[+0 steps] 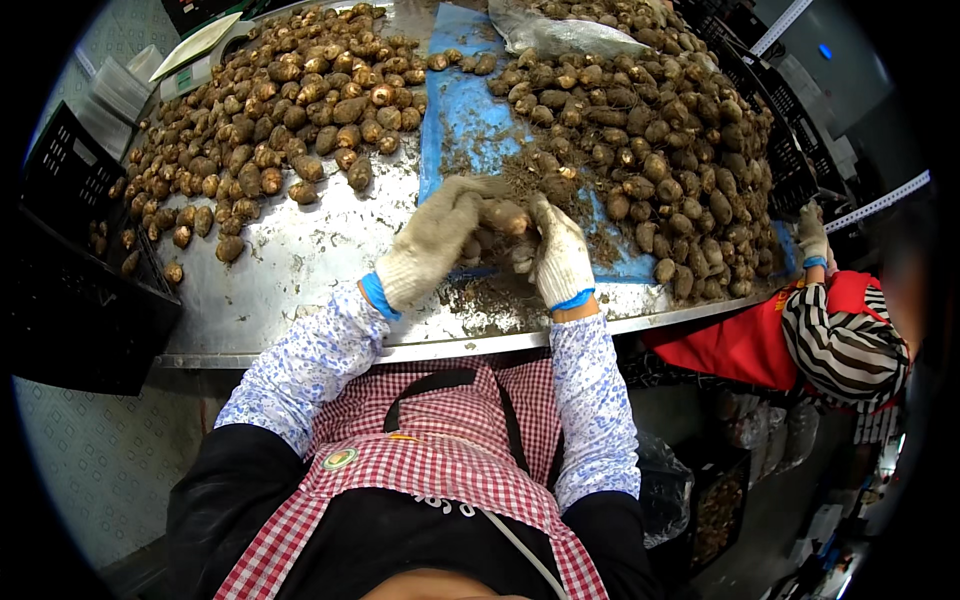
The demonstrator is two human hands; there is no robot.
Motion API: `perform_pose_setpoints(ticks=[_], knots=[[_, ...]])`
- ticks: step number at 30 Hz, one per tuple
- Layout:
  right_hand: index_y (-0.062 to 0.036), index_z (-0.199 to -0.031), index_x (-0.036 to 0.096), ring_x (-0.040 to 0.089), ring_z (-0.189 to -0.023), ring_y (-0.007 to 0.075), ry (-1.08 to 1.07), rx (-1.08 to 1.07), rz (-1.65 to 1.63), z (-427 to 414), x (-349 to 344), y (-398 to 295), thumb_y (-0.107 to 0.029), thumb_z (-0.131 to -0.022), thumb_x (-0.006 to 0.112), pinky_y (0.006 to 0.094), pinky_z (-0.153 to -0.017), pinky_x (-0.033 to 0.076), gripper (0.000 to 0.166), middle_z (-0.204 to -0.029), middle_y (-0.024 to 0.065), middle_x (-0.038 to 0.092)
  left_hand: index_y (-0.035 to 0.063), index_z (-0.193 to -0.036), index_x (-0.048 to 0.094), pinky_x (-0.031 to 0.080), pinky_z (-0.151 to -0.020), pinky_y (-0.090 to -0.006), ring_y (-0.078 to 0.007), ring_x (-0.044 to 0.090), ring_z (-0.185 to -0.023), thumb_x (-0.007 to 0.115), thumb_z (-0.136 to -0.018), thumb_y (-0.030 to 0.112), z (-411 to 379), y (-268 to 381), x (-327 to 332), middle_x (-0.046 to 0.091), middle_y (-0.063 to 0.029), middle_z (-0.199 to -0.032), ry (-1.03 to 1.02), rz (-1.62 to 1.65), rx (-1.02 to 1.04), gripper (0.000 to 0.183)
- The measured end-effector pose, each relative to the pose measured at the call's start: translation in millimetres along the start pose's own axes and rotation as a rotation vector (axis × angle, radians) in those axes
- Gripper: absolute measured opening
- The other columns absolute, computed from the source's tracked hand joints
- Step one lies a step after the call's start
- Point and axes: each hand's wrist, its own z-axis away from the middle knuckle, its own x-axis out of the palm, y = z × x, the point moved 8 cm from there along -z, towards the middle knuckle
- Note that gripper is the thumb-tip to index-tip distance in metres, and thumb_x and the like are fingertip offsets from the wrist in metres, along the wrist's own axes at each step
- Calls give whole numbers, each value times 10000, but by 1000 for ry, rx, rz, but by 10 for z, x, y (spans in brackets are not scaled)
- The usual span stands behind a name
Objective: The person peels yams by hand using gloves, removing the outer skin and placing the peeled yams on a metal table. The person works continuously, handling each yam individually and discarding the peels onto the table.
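Both my hands wear off-white knit gloves with blue cuffs showing at the wrists, close together near the front of the metal table. A brown taro corm (pixel 504 216) sits between them. My left hand (pixel 442 232) wraps over it from the left, its fingers slightly blurred. My right hand (pixel 562 255) closes on the corm's right end. Under and between the gloves, more corms are partly hidden. Beyond them, a heap of hairy, soil-covered corms (pixel 660 150) lies on a blue plastic sheet (pixel 472 112). A heap of cleaner corms (pixel 300 105) spreads over bare metal at the left.
A black plastic crate (pixel 90 285) stands at the table's left edge, with corms near its rim. Behind the left heap is a scale (pixel 202 60). Loose root fibres and soil litter the metal table (pixel 315 262). A co-worker's gloved hand (pixel 812 232) is at the far right, near black crates (pixel 787 165).
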Motion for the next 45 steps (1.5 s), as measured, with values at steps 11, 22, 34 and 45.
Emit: perform_pose_setpoints(ticks=[11, 22, 34, 45], knots=[[-17, -1234, 560, 649, -729, 137, -79, -473, 319, 510, 555, -370, -98, -952, 570, 244, -657, 545, 293, -941, 74, 682, -20, -1258, 476, 493, -924, -290, -192, 605, -1068, 473, -1010, 197, 53, 46, 10, 596, -139, -1209, -41, -79, 211, 330], [-56, -1132, 601, 690, -823, 227, 73, -893, 738, 763, 717, -615, -28, -836, 673, 338, -727, 570, 306, -963, 99, 700, -7, -1177, 569, 545, -608, -275, -152, 645, -762, 468, -982, 240, -71, -223, -16, 638, -109, -990, -130, 429, -216, 330], [25, -1113, 589, 656, -763, 277, 459, -880, 884, 556, 269, -467, -306, -1021, 456, 367, -699, 550, 368, -913, 178, 660, -16, -1260, 504, 543, -790, -288, -145, 617, -910, 415, -1002, 89, 67, -161, 217, 627, -105, -1042, -115, -159, 125, 293], [-13, -1318, 488, 656, -919, 160, -58, -502, 165, 608, 197, -373, -178, -978, 543, 269, -766, 570, 382, -1103, 137, 644, 29, -1295, 504, 537, -893, -314, -194, 597, -1104, 646, -948, 269, 128, -74, -20, 517, -125, -1351, -121, 139, 27, 446]])
